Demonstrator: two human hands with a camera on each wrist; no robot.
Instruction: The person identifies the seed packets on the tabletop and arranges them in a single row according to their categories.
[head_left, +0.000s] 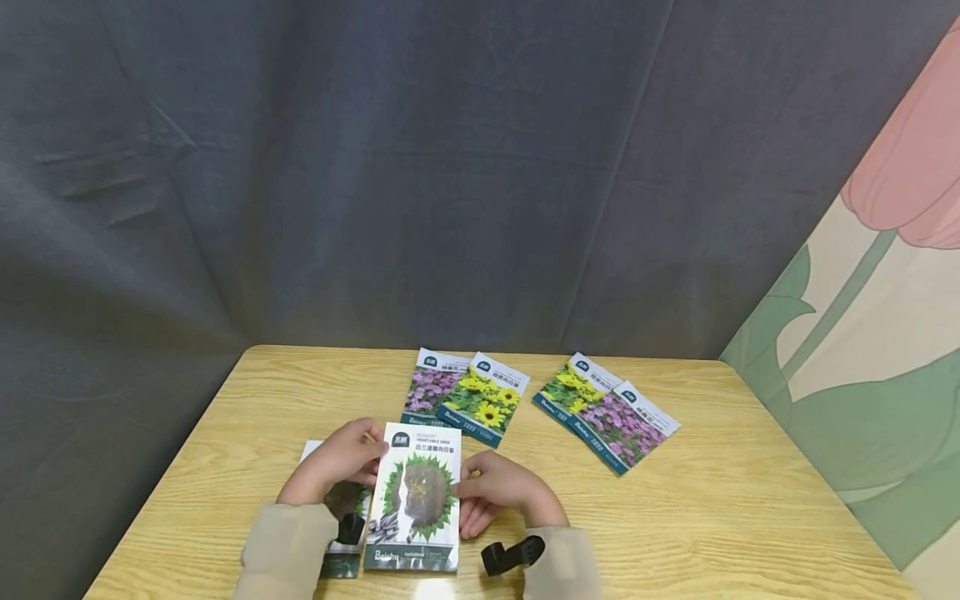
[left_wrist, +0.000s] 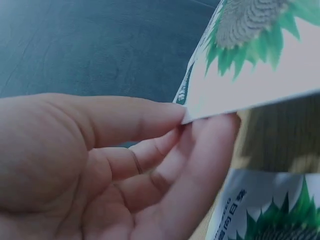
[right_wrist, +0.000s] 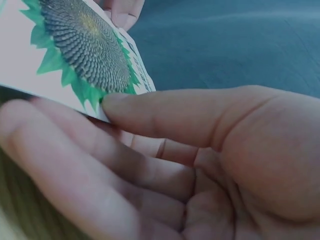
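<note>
Head view shows my left hand [head_left: 339, 461] and right hand [head_left: 506, 486] pinching a sunflower packet [head_left: 422, 493] over the near part of the table [head_left: 712, 500], left wrist view shows one pinch near its corner, right wrist view another at its edge.

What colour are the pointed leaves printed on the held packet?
The leaves are green, clearest in the right wrist view.

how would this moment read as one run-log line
left hand: pinches sunflower-head packet; right hand: pinches same packet; second sunflower-head packet: on table; four flower packets: farther back
</note>
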